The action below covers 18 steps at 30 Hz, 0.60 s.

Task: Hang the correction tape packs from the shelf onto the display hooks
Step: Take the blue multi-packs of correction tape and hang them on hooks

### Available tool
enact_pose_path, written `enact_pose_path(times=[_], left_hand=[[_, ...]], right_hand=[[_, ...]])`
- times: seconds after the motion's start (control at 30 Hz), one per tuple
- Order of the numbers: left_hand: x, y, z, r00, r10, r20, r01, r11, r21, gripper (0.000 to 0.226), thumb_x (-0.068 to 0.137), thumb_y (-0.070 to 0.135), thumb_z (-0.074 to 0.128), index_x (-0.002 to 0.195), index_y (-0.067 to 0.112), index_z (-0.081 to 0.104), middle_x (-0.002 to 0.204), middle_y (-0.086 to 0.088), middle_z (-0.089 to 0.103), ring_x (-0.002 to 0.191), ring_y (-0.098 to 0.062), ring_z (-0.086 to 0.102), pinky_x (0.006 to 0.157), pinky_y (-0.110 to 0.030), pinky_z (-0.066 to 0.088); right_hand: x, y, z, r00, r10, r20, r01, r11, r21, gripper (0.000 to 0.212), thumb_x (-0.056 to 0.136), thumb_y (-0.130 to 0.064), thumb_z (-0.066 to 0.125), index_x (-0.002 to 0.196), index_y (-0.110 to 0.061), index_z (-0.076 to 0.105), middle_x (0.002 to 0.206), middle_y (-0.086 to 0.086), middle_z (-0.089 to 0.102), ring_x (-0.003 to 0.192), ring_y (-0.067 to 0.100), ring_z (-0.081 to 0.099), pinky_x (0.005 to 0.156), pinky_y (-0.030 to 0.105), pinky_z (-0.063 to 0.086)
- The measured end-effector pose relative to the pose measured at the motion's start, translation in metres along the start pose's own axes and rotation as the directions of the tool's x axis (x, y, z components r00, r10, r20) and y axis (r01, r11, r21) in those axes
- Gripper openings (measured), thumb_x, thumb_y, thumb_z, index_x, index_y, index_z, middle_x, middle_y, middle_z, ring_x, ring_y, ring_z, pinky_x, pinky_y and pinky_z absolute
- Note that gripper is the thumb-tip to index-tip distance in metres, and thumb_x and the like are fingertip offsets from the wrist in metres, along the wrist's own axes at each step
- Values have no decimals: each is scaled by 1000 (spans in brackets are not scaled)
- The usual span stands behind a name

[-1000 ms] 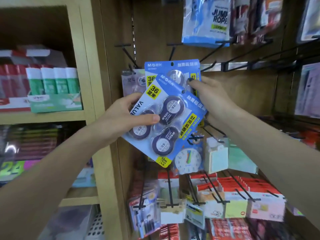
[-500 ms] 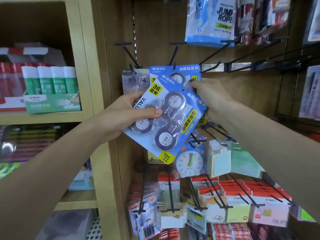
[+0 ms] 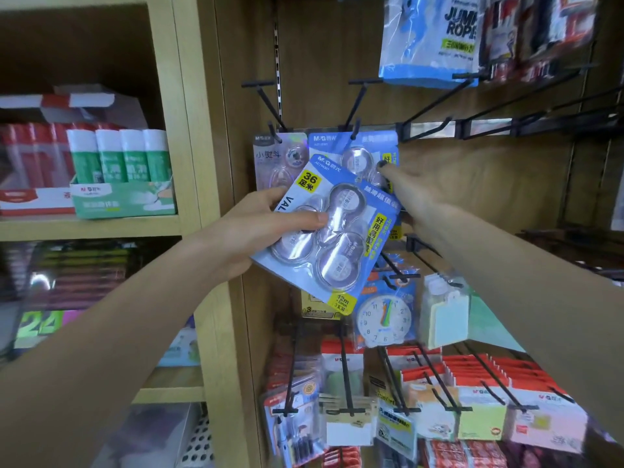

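Left hand gripping tilted blue tape pack; right hand open, fingers straight, touching hung pack on hook.

— What hides behind the left fingers?
— Part of the blue three-roll correction tape card.
— And the hung blue card?
— Lower half covered; right fingers blurred.

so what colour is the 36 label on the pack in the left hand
Yellow with black print, on the blue correction tape pack the left hand holds; the head view shows it clearly.
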<state>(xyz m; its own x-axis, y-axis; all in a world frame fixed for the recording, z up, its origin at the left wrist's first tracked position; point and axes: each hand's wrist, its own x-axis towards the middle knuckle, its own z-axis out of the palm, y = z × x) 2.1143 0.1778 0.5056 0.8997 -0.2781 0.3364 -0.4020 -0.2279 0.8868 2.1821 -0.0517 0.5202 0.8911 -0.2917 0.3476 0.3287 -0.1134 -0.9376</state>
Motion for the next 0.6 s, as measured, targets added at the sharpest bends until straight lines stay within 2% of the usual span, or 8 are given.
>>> enact_pose_path(times=[0.07, 0.17, 0.27, 0.33, 0.4, 0.5, 0.53, 0.6], left_hand=[[-4, -2, -3, 999, 27, -34, -27, 999, -23, 38, 84, 17, 81, 121, 17, 71, 110, -5, 78, 100, -26, 76, 87, -38, 62], [-9, -5, -7, 994, 57, -92, -64, 996, -70, 38, 84, 18, 80, 121, 17, 70, 110, -5, 78, 98, -26, 76, 84, -38, 60], [-13, -7, -8, 989, 67, -135, -84, 989, -121, 39, 84, 21, 81, 121, 17, 69, 111, -5, 78, 101, -28, 76, 89, -41, 60], [-13, -6, -5, 984, 70, -165, -97, 983, -158, 40, 85, 22, 81, 123, 17, 68, 112, -5, 78, 101, -27, 76, 88, -41, 60], [-13, -4, 0, 976, 65, -206, -106, 975, -195, 40, 84, 21, 81, 121, 17, 67, 108, -3, 79, 97, -25, 77, 82, -38, 62], [-13, -1, 11, 969, 65, -238, -119, 968, -220, 36, 84, 21, 81, 118, 18, 68, 104, -3, 80, 93, -24, 78, 78, -38, 63], [-12, -1, 15, 968, 66, -242, -122, 966, -226, 35, 85, 22, 81, 117, 17, 69, 104, -3, 80, 93, -24, 78, 81, -40, 64], [-12, 0, 22, 969, 69, -237, -128, 962, -241, 33, 87, 23, 79, 118, 15, 70, 105, -4, 79, 94, -25, 78, 86, -44, 63]], right_hand=[[-7, 0, -2, 997, -34, -63, 29, 997, -67, 24, 95, -46, 64, 93, -22, 64, 83, 0, 67, 76, 19, 64, 71, 28, 52], [-26, 1, -8, 981, -109, -160, 88, 987, -133, 29, 97, -45, 61, 107, -18, 61, 88, -3, 61, 80, 16, 56, 62, 25, 39], [-47, 8, -13, 943, -224, -248, 193, 971, -142, 37, 94, -46, 63, 110, -14, 58, 94, -2, 62, 81, 16, 56, 67, 31, 39], [-55, 11, -13, 957, -215, -197, 203, 976, -78, 40, 91, -53, 61, 102, -14, 60, 84, -3, 63, 77, 18, 59, 76, 37, 48], [-62, 11, -11, 992, -121, -40, 122, 992, 24, 50, 90, -61, 60, 98, -12, 65, 75, -3, 66, 74, 17, 64, 78, 42, 55], [-71, 13, -4, 972, -41, 231, 41, 999, 6, 66, 72, -78, 72, 104, -21, 67, 92, -1, 71, 91, 19, 70, 90, 43, 58], [-74, 14, -3, 967, -48, 249, 50, 999, -3, 67, 68, -74, 79, 108, -21, 65, 99, 0, 72, 97, 21, 71, 89, 41, 58], [-80, 11, -1, 966, -99, 239, 80, 993, 87, 51, 80, -48, 85, 114, -16, 64, 109, 4, 78, 97, 22, 76, 76, 31, 61]])
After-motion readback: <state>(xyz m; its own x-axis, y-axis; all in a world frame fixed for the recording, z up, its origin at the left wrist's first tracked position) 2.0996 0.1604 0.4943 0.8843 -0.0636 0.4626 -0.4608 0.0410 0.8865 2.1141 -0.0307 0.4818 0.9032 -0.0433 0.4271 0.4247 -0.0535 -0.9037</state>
